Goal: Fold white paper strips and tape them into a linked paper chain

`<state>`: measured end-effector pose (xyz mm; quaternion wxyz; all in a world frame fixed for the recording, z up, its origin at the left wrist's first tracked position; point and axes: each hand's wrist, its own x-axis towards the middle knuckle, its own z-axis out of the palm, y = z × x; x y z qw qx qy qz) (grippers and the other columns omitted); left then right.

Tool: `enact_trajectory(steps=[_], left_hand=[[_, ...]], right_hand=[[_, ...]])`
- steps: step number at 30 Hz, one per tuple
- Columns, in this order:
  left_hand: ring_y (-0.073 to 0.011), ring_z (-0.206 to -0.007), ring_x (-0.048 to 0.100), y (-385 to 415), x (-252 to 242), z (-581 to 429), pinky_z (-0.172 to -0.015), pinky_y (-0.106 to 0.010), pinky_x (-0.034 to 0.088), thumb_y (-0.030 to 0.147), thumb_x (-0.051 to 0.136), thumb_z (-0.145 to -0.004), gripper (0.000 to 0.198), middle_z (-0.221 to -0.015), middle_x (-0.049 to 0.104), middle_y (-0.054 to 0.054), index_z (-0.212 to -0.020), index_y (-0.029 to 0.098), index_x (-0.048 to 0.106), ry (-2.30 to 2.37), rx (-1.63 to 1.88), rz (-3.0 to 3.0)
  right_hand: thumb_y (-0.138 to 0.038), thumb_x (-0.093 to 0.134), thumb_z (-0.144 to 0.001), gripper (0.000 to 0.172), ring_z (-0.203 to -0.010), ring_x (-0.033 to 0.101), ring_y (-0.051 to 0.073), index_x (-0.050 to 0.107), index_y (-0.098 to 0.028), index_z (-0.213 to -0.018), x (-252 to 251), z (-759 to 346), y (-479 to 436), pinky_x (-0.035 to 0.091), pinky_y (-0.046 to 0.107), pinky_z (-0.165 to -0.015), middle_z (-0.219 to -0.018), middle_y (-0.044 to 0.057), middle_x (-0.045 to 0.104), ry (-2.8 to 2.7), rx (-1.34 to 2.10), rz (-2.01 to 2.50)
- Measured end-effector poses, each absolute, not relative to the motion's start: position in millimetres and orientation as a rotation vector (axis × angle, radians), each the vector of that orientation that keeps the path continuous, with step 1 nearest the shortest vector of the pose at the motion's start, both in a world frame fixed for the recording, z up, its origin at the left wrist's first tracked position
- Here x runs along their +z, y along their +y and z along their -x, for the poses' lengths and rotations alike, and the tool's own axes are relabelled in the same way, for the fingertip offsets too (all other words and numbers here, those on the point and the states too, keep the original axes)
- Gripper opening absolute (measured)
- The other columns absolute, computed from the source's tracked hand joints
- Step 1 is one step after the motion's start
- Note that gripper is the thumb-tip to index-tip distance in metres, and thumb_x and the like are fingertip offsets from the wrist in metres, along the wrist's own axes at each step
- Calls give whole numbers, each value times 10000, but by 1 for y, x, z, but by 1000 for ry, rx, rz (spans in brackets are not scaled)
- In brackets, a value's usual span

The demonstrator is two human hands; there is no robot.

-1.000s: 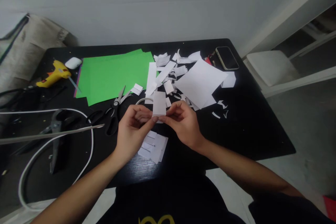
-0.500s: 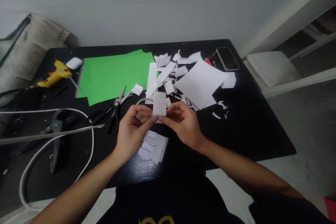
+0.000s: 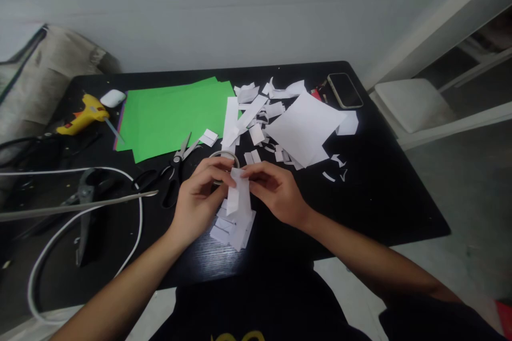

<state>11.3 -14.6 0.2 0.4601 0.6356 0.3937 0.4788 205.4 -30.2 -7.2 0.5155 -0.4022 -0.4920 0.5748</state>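
Between my two hands is a small folded piece of white paper (image 3: pixel 239 192), its far end pinched and its loose end pointing toward me. My left hand (image 3: pixel 202 192) grips its left edge, fingers bent. At the upper right corner, my right hand (image 3: pixel 278 189) holds it between thumb and fingers. Just below lies a small pile of folded white paper pieces (image 3: pixel 224 229) on the black table (image 3: pixel 320 234). A roll of tape (image 3: pixel 224 154) sits behind my left fingers, partly hidden by them.
Open black scissors (image 3: pixel 172 186) lie left of my left hand, near green paper sheets (image 3: pixel 180 117). White scraps (image 3: pixel 256 133) and larger white sheets (image 3: pixel 306 128) spread behind. A yellow glue gun (image 3: pixel 86 114), white cable (image 3: pixel 141 224), pliers-like tool (image 3: pixel 85 213) and phone (image 3: pixel 345 90) surround them.
The folded paper has turned from upright and flat-facing to hanging toward me, its far end pinched. Both hands have shifted their hold, and the tape roll shows more.
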Motion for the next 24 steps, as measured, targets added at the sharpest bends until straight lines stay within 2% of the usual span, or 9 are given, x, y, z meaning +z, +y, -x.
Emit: enact_trajectory(steps=[3,7,11,18,21,24], left_hand=[[-199,-1188,672,-15,0,-8,-1043,-369,552,93,685,-927,174,-1222,677,-57,-824,225,732,975,1161,-1655],[-204,-1202,659,-16,-2,-8,-1044,-391,553,76,665,-932,196,-1253,659,-52,-837,233,731,991,1153,-1744],[-209,-1204,648,-16,-1,-8,-1050,-416,546,74,644,-942,205,-1243,654,-51,-861,240,735,1015,1156,-1826],[-199,-1117,637,-18,9,-3,-958,-384,528,131,548,-1006,206,-1132,665,-52,-1003,232,727,1114,1154,-1967],[-206,-1039,628,-17,9,-3,-869,-366,529,201,623,-976,111,-1105,656,-58,-1067,215,685,1088,1100,-2040],[-176,-891,609,-15,7,-6,-761,-325,524,228,764,-888,285,-1056,640,-44,-1141,206,633,1148,1048,-2100]], right_hand=[[-133,681,-874,177,-992,751,177,797,-236,-960,-4,-208,-29,643,330,-911,-1038,30,788,-1201,1385,975],[-215,685,-920,134,-898,763,170,813,-225,-957,-2,-209,-28,662,321,-824,-982,35,802,-1173,1376,1032],[-227,803,-845,87,-892,768,176,807,-216,-931,-2,-207,-28,663,334,-858,-947,33,806,-1167,1298,1086],[-239,847,-809,164,-815,721,157,714,-221,-903,-10,-204,-28,650,290,-740,-879,7,724,-1092,1188,1121],[-222,826,-824,191,-855,711,157,700,-236,-967,-12,-204,-28,639,284,-759,-905,4,706,-1116,1149,1131],[-220,799,-840,234,-858,691,158,719,-248,-1058,-13,-204,-27,637,290,-761,-907,4,677,-1115,1148,1134]])
